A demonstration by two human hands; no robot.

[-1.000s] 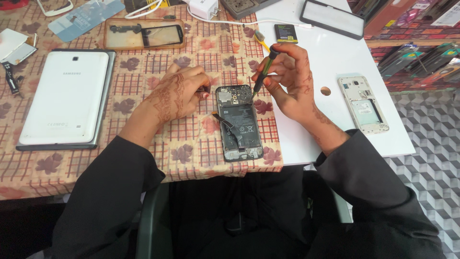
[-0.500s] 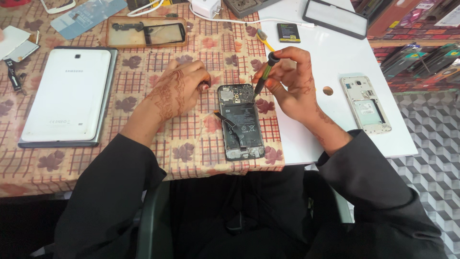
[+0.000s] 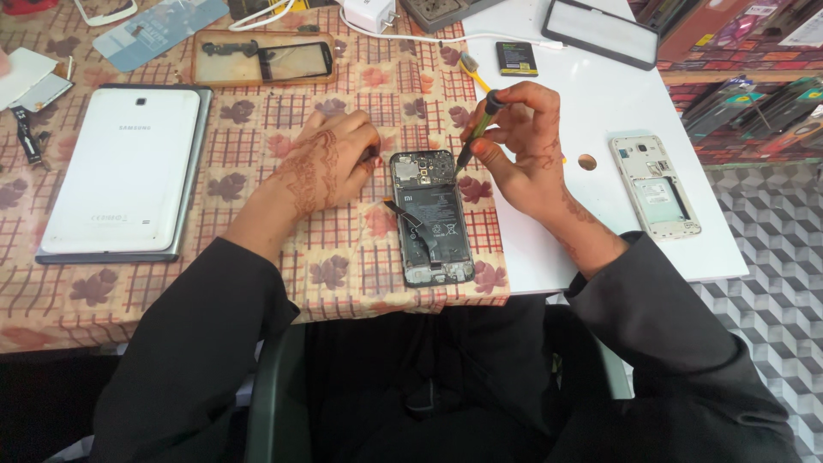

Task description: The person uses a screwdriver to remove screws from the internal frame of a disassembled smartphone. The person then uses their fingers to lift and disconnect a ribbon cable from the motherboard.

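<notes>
Patterned cloth covers the counter (image 3: 257, 291). Opened phone (image 3: 431, 219) lies flat at centre: light, stiff, fragile inside; hold by its edges. Left hand (image 3: 330, 163), fingers curled, steadies its top corner. Right hand (image 3: 523, 141) pinches a screwdriver (image 3: 477, 130) there. White tablet (image 3: 120, 171) lies left.

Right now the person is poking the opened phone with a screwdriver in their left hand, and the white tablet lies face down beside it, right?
Not quite. The head view shows the screwdriver in the right hand, not the left. The left hand steadies the opened phone. The white tablet does lie face down beside it.
</notes>
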